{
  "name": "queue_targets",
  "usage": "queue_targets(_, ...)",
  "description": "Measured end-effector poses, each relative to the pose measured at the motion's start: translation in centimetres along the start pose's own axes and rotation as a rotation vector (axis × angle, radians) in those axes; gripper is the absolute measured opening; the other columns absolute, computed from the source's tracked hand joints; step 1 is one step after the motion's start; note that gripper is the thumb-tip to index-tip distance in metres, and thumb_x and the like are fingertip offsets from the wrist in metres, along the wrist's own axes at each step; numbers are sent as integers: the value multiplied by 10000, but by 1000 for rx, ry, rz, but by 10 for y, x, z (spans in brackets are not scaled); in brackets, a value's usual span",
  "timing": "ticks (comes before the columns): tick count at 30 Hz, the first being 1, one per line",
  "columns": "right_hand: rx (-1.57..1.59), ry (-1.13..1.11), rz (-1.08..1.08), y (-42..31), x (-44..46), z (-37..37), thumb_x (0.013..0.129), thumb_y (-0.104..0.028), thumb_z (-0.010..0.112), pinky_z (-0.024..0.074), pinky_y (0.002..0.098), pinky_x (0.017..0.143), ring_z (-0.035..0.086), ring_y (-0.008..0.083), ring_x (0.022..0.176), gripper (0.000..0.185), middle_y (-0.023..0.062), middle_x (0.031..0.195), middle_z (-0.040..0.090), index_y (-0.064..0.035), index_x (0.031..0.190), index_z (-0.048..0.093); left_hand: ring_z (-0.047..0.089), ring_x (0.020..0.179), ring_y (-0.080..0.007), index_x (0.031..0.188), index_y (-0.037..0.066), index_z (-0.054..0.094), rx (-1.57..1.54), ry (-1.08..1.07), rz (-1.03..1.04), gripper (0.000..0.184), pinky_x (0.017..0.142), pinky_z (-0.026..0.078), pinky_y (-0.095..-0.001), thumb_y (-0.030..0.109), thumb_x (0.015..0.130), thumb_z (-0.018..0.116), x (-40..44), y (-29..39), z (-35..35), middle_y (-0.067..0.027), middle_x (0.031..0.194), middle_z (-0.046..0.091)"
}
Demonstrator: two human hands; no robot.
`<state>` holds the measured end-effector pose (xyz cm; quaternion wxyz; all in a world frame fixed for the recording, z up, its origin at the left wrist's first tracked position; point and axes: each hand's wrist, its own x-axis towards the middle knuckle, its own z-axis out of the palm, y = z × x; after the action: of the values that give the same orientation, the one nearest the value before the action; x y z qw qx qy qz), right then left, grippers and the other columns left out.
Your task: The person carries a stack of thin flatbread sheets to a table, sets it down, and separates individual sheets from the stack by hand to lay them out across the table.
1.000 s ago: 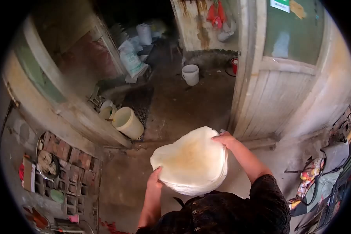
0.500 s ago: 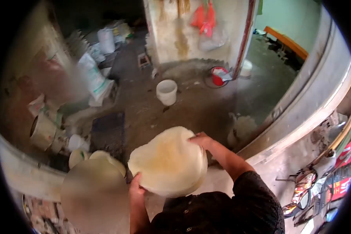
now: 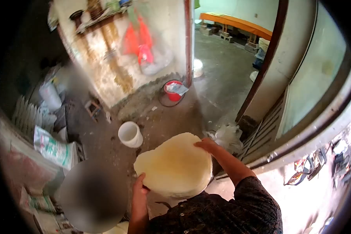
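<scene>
Between my two hands is a large, pale-yellow, roundish slab [image 3: 173, 165], held flat in front of my body. Its edge is uneven, and the middle is a deeper yellow; what it is made of I cannot tell. My left hand [image 3: 139, 185] grips the near left edge with the thumb on top. On the far right edge, my right hand [image 3: 206, 145] has its thumb on the upper face and its other fingers mostly hidden underneath. Beyond the slab a white bucket [image 3: 130, 135] stands on the floor.
A red bucket [image 3: 173, 92] stands by the wall near a doorway. Beyond it, an orange-topped bench [image 3: 236, 25] lines the room. Printed sacks [image 3: 54, 150] and a small stool [image 3: 93, 109] are at left. Clear plastic bags [image 3: 226, 137] lie by the right door frame.
My view has turned to the right, showing more of the doorway and the room beyond. The white bucket now appears further left and lower. Both hands still hold the slab.
</scene>
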<state>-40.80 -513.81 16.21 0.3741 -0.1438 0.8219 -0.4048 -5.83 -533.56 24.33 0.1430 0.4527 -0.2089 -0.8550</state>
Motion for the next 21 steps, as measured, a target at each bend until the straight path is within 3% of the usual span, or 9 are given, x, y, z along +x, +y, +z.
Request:
queue_targets(3,6,62,-56,-38,30,-52,642,-415,688,428,352,530,528,184,585,461,94,684,582,6,823,635,513,978,-238,1169,45,455,61,-96,26,372,789,439,-390,176,827,520,71,31,66,-88,1125,517)
queue_targets(6,326,-44,78,-37,92,-84,673,-262,693,464,314,567,576,183,607,365,85,742,615,49,850,620,502,1007,-233,1174,33,444,133,-179,49,368,818,432,-384,149,830,505,138,59,113,-97,1139,507)
queue_targets(9,551,55,27,-62,118,-123,666,-273,694,467,316,573,577,187,606,363,81,729,610,38,838,621,490,1035,-228,1179,21,434,202,-322,77,364,846,425,-379,121,834,490,193,86,166,-106,1153,498)
queue_targets(12,407,192,172,-124,133,-171,666,-267,692,464,319,558,576,185,602,344,70,714,604,24,834,623,500,1024,-238,1171,18,442,193,-321,-29,375,850,426,-374,109,814,511,227,113,247,-105,1141,507)
queue_targets(15,379,378,108,-91,216,-207,665,-268,693,461,324,535,575,173,608,345,62,721,606,19,842,622,514,1001,-244,1171,29,449,225,-334,-108,401,841,431,-370,116,792,544,290,140,322,-89,1125,519)
queue_targets(17,383,287,190,-123,211,-245,662,-265,696,462,326,530,574,168,618,364,64,740,610,26,868,619,510,1007,-264,1172,33,450,282,-360,-136,423,854,420,-388,128,776,565,344,145,348,-100,1131,517)
queue_targets(19,435,312,172,-141,230,-280,660,-256,700,465,324,530,574,163,621,376,66,754,615,36,881,618,495,1030,-301,1169,31,452,349,-451,-135,449,888,393,-425,141,756,586,391,150,405,-134,1150,508)
queue_targets(20,468,376,126,-129,245,-294,659,-249,702,467,321,532,575,161,619,378,67,758,618,44,881,618,499,1027,-244,1185,17,438,332,-539,-185,440,859,416,-377,155,790,572,400,149,435,-98,1143,507)
queue_targets(21,504,437,87,-119,254,-309,658,-242,705,470,317,534,576,159,616,380,68,761,620,52,882,618,498,1028,-253,1172,14,450,342,-612,-188,435,867,407,-384,161,783,579,400,148,467,-104,1139,514)
